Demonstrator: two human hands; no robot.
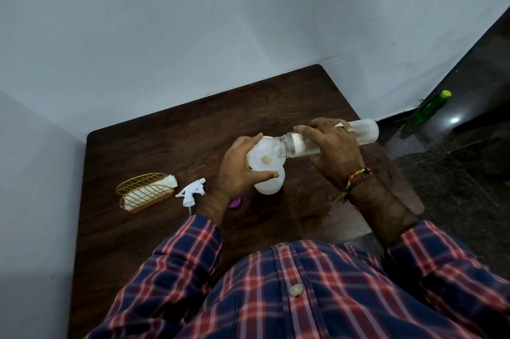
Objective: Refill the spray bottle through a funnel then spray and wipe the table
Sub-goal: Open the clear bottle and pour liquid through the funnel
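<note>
Grip, right: right hand (335, 149) wraps its fingers over a clear bottle (325, 140), tipped near level, open mouth at the funnel's rim.
Grip, left: left hand (242, 167) curls round the neck join, fingers on the funnel (265, 155), thumb on the spray bottle (269, 184).
Location: spray bottle stands upright mid-bench, funnel seated in its neck.
Done: trigger head (191, 191) is off and lies on the bench (165, 131), left of the bottle; funnel placed.
In progress: pouring, by my judgement. No stream can be made out.
Left: finish filling, lift funnel, refit trigger head, spray, wipe.
Appearance: spray bottle is frosted white, squat; fill level cannot be read.
Wiping material: white cloth (149, 195) sits in a gold wire holder (145, 182), far left.
Other: pink cap (236, 204) is partly hidden behind the left wrist.
</note>
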